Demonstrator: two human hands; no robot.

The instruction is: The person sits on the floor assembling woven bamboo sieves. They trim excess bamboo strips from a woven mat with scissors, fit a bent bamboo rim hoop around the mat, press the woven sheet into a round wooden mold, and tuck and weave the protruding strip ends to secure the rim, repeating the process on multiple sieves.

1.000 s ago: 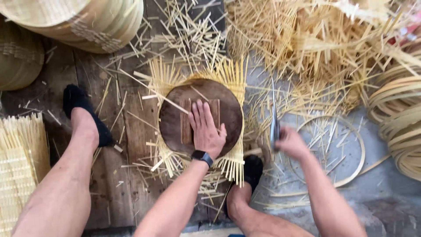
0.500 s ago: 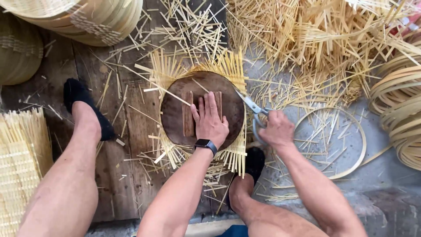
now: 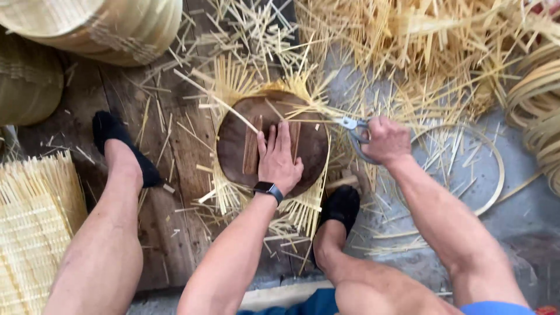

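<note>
My left hand (image 3: 278, 157) lies flat, fingers apart, on a round dark wooden disc (image 3: 233, 140) that rests on a woven mat of pale bamboo strips (image 3: 306, 216); a black watch sits on that wrist. Strip ends stick out all around the disc. My right hand (image 3: 386, 140) grips metal scissors (image 3: 352, 127) at the disc's right edge, with the blades pointing left at the protruding strips.
Loose bamboo strips (image 3: 408, 52) pile at the top and right. A thin bamboo hoop (image 3: 493, 157) lies on the ground at right, coiled strips (image 3: 539, 111) beyond it. Woven baskets (image 3: 105, 29) stand top left, a woven panel (image 3: 32, 227) at left. My feet in black socks flank the disc.
My right hand has carried the scissors up and left, from beside the hoop to the disc's right edge. My left hand stays pressed on the disc.
</note>
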